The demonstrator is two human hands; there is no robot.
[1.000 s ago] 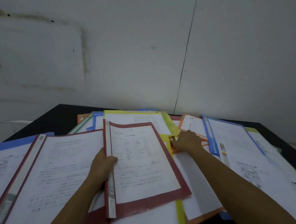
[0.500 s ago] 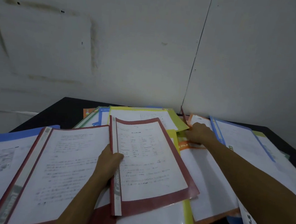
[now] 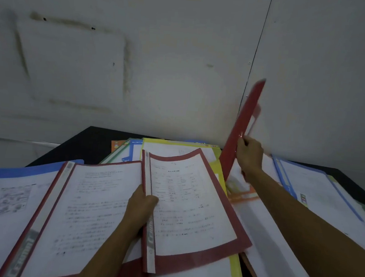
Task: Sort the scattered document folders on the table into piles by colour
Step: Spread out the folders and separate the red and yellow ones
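Thin glossy plastic folders, flat rectangles with clear covers, printed sheets inside. Left hand (image 3: 142, 204) grip clamped on the spine of a red folder (image 3: 195, 215), centre frame, beside a second red folder (image 3: 54, 196) at lower left. Right hand (image 3: 249, 156) grip clamped on a near-upright red folder (image 3: 240, 125), edge-on, upper right, blurred. Blue folder (image 3: 13, 169), yellow folder (image 3: 235, 276) and orange folder (image 3: 244, 195) overlap around. Black table (image 3: 86, 144), stained white wall (image 3: 138, 70) behind.

head cam | looks forward-down | close over table (image 3: 95, 141)
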